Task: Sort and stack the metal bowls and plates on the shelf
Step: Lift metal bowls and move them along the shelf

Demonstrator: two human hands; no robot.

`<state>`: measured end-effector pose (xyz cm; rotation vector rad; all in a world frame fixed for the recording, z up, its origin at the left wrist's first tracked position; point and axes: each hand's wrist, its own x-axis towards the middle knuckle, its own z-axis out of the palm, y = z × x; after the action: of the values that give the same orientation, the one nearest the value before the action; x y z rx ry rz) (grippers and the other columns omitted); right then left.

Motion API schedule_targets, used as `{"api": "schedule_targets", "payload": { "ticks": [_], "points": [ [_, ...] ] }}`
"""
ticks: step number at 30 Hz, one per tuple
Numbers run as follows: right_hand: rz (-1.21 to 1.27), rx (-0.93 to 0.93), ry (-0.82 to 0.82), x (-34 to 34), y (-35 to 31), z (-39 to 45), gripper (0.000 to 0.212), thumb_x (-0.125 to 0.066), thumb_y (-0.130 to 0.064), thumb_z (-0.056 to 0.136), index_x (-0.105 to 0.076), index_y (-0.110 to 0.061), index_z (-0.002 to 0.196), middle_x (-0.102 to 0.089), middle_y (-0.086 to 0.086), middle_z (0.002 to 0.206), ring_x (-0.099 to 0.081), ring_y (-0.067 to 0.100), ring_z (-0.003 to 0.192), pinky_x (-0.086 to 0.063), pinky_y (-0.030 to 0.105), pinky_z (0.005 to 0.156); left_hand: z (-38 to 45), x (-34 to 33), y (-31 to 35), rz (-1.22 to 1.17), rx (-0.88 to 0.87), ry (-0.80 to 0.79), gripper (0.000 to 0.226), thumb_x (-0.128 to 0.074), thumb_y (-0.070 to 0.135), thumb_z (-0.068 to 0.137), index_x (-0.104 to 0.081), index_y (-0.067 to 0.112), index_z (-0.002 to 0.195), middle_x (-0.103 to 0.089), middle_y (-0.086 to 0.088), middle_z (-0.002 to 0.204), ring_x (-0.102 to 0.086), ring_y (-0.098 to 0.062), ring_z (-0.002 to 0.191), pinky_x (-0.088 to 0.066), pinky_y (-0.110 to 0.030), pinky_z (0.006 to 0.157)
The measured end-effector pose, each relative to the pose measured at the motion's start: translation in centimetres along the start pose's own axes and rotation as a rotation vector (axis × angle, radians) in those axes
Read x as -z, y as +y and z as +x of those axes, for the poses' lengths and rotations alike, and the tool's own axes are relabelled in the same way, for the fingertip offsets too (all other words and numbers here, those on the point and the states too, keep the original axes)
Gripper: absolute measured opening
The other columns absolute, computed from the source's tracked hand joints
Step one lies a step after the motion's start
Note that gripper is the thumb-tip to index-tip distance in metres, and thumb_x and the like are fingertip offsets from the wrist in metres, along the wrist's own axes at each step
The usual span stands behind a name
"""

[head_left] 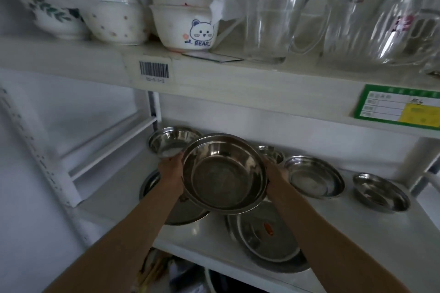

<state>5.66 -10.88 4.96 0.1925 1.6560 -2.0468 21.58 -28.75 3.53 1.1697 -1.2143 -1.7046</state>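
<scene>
A large steel bowl point(223, 173), nested with at least one more under it, hangs tilted toward me above the lower shelf point(209, 238). My left hand point(172, 169) grips its left rim and my right hand point(273, 172) its right rim. Behind it at the back left stands a smaller steel bowl point(170, 141). A small bowl point(271, 153) peeks out behind my right hand. To the right lie a shallow steel dish point(313, 176) and another small dish point(381, 191). Flat steel plates point(269, 240) are stacked at the front, and a further plate point(183, 211) lies under my left arm.
The upper shelf point(214, 74) holds ceramic bowls, one with a bear print point(188, 28), and glass jugs point(269, 16) to the right. A white upright post point(152, 107) stands at the back left. A green label point(400, 107) hangs on the shelf edge.
</scene>
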Motion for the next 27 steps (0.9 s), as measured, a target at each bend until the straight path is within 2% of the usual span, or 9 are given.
{"api": "schedule_targets", "payload": {
  "ticks": [1,3,5,9,11,15,18,23,27],
  "points": [
    [-0.02,0.005,-0.003,-0.8,0.3,-0.1,0.022,-0.079,-0.011,0.074,-0.059,-0.014,0.082,-0.069,0.011,0.09,-0.067,0.032,0.091,-0.054,0.043,0.094,0.5,0.9,0.0,0.007,-0.001,-0.007,0.017,-0.059,0.025,0.091,-0.065,0.01,0.097,-0.066,-0.005,0.087,-0.061,-0.025,0.082,-0.053,-0.03,0.065],
    [-0.038,-0.013,-0.012,-2.3,1.1,0.1,0.028,-0.078,-0.012,0.074,-0.065,-0.004,0.097,-0.069,0.012,0.093,-0.067,0.033,0.093,-0.054,0.044,0.093,1.4,2.6,0.2,0.037,-0.017,-0.003,0.012,-0.054,0.024,0.094,-0.061,0.016,0.089,-0.062,-0.003,0.086,-0.059,-0.025,0.087,-0.052,-0.035,0.071],
    [-0.083,-0.022,-0.023,-3.6,1.8,0.2,0.041,-0.075,-0.015,0.077,-0.063,0.002,0.112,-0.068,0.012,0.098,-0.067,0.034,0.098,-0.054,0.042,0.094,2.2,4.0,0.4,0.063,-0.029,0.017,0.013,-0.053,0.023,0.094,-0.059,0.018,0.083,-0.061,-0.002,0.084,-0.059,-0.024,0.081,-0.051,-0.032,0.068],
    [-0.152,-0.033,-0.056,-5.8,2.9,0.0,0.038,-0.069,-0.016,0.084,-0.062,0.004,0.116,-0.066,0.017,0.107,-0.065,0.036,0.104,-0.053,0.04,0.094,3.1,6.1,0.7,0.086,-0.042,0.001,0.014,-0.053,0.02,0.093,-0.058,0.02,0.08,-0.061,0.0,0.081,-0.06,-0.019,0.074,-0.05,-0.028,0.062],
    [-0.203,-0.013,-0.122,-6.6,3.6,0.6,0.038,-0.069,-0.02,0.084,-0.064,0.004,0.114,-0.069,0.016,0.108,-0.067,0.035,0.102,-0.054,0.04,0.092,3.6,7.1,0.6,0.113,-0.041,0.002,0.01,-0.053,0.019,0.093,-0.059,0.017,0.085,-0.061,0.0,0.081,-0.059,-0.016,0.07,-0.05,-0.028,0.061],
    [-0.212,-0.018,-0.169,-7.6,6.0,4.1,0.044,-0.08,-0.02,0.062,-0.071,0.001,0.1,-0.074,0.014,0.094,-0.071,0.03,0.09,-0.057,0.046,0.089,4.7,8.8,0.3,0.144,-0.036,0.023,0.011,-0.053,0.017,0.091,-0.063,0.012,0.095,-0.063,-0.004,0.083,-0.062,-0.025,0.078,-0.053,-0.036,0.07],
    [-0.31,-0.019,-0.169,-8.4,5.8,1.6,0.026,-0.074,-0.02,0.079,-0.068,0.0,0.094,-0.068,0.006,0.084,-0.068,0.029,0.091,-0.056,0.039,0.09,5.2,9.8,-0.3,0.147,-0.014,0.032,0.009,-0.054,0.015,0.09,-0.062,0.013,0.086,-0.063,-0.005,0.082,-0.06,-0.023,0.075,-0.054,-0.041,0.077],
    [-0.453,0.071,-0.145,-8.5,6.9,1.7,0.023,-0.068,-0.013,0.086,-0.069,0.009,0.093,-0.068,0.015,0.078,-0.06,0.021,0.07,-0.049,0.027,0.059,5.9,11.0,-1.6,0.211,0.004,0.051,0.015,-0.055,0.014,0.089,-0.061,0.017,0.075,-0.063,-0.006,0.08,-0.06,-0.027,0.081,-0.053,-0.047,0.085],
    [-0.575,0.125,-0.136,-8.5,7.9,2.8,0.026,-0.069,-0.018,0.084,-0.072,0.003,0.097,-0.067,0.01,0.077,-0.066,0.026,0.077,-0.058,0.039,0.078,5.7,11.0,-2.2,0.256,-0.019,0.113,0.024,-0.055,0.008,0.09,-0.056,0.017,0.068,-0.058,-0.003,0.072,-0.055,-0.02,0.065,-0.051,-0.036,0.069]
  ]
}}
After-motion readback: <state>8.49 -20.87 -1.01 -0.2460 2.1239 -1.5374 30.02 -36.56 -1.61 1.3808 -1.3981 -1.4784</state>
